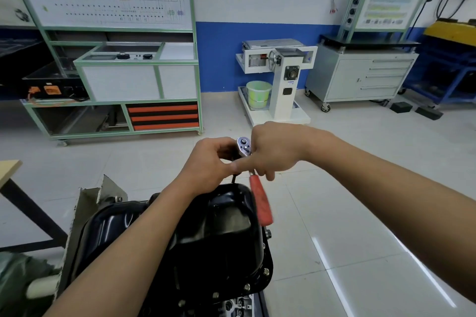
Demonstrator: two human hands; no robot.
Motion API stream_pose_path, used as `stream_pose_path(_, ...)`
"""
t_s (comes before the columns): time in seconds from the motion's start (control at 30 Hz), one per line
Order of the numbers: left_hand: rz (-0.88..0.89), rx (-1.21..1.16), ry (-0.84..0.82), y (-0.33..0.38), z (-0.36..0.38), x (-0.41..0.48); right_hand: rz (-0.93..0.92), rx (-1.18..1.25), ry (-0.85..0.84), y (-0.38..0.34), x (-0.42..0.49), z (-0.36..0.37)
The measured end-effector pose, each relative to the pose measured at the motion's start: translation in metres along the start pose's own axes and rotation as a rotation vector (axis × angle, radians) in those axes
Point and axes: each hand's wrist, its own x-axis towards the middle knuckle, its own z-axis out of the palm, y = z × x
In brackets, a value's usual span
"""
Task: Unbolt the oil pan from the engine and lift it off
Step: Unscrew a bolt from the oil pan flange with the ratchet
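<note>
Oil pan [221,234] sat closest to me, low in the middle of my view on top of the engine [239,303]. It was a glossy black pressed-steel shell with rounded corners and a stepped, deeper sump at its far end. Small hex bolts [266,270] dotted its flat flange along the right and near edges. My forearms crossed over its left side and hid the flange there. Only a sliver of the engine's bright cast metal showed before the picture cut it off.

A rough-edged grey plate [87,203] stood just left of the pan, and what it was fixed to was hard to make out.

Above the pan's far rim, my left hand [206,162] curled its fingers round the head end of the ratchet [243,145], a polished oval of steel. My right hand [275,149] gripped the shaft just below that head, with its forefinger stretched out towards the left. The red handle [260,203] hung down past the pan's right edge, blurred. A thin dark extension bar [234,178] dropped from under my left hand to the rim. I could not see the socket or where it met a bolt.

Shiny pale tiles made up the floor [334,213]. A wooden tabletop [9,169] showed only a corner at the left.

Further off stood a green-framed training bench [116,71], a white stand [283,79] with a handwheel, a green bucket [258,93] and a grey drawer cabinet [360,77].
</note>
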Motion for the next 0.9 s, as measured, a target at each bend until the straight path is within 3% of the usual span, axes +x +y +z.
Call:
stream_pose_path(0.17,-0.027,0.014,0.053,-0.002,-0.002,0.001,-0.026,-0.033,0.209,-0.001,0.003,-0.004)
stream_pose_path(0.27,-0.069,0.025,-0.014,-0.003,-0.002,0.001,-0.090,-0.177,0.235,-0.001,0.001,-0.008)
stream_pose_path(0.37,-0.093,0.033,-0.079,-0.004,-0.002,0.001,-0.144,-0.373,0.374,-0.003,0.003,-0.007)
stream_pose_path(0.63,-0.112,0.093,-0.174,0.001,-0.007,-0.001,-0.437,-0.416,0.309,0.005,0.006,-0.004)
stream_pose_path(0.9,-0.073,0.101,-0.084,0.001,-0.003,0.000,-0.144,-0.455,0.335,0.003,-0.002,-0.006)
